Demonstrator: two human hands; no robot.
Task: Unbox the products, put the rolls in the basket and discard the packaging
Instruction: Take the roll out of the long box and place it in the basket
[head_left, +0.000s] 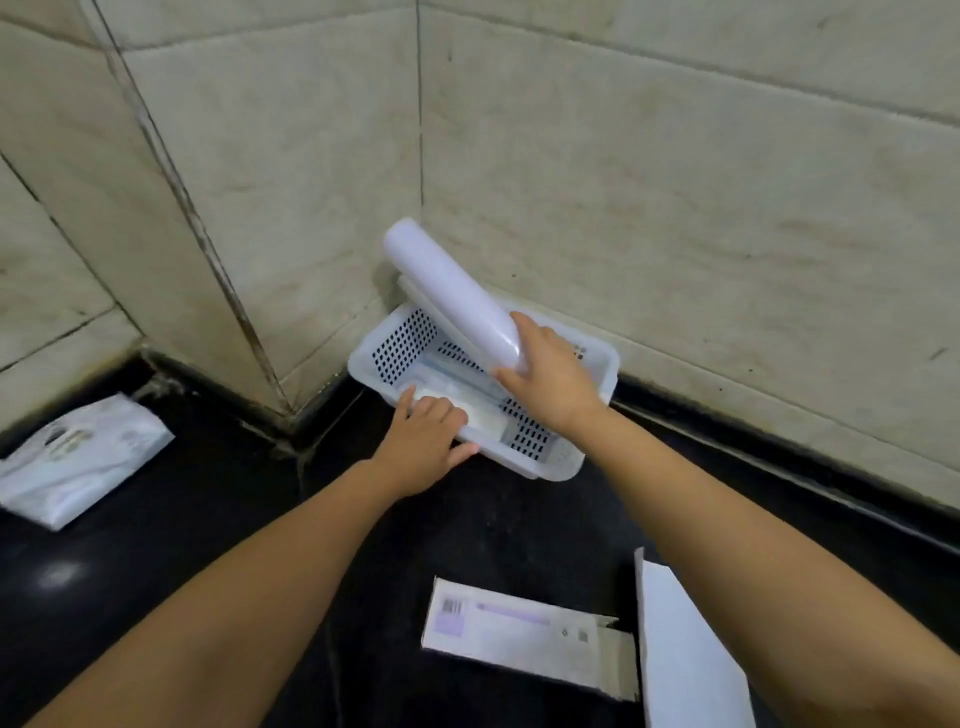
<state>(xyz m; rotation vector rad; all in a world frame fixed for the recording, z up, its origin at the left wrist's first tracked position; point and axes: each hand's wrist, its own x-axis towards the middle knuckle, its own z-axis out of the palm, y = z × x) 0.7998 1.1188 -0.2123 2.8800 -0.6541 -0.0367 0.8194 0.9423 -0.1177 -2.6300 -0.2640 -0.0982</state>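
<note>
The roll (452, 293), pinched at its near end by the right grip (545, 374), slants over the basket (597, 358); left grip (428, 441) presses its near rim (fingers spread). Next: lower it flat inside

The basket (597, 364) sits on the bench (234, 519) in the wall corner, a roll (452, 291) leaning in it, two boxes (514, 636) nearer, a bag (78, 457) far left.

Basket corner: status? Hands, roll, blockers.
Right hand grips white roll, tilted over basket, upper end at wall. Left hand on flat pack inside. Empty boxes still on counter.
</note>
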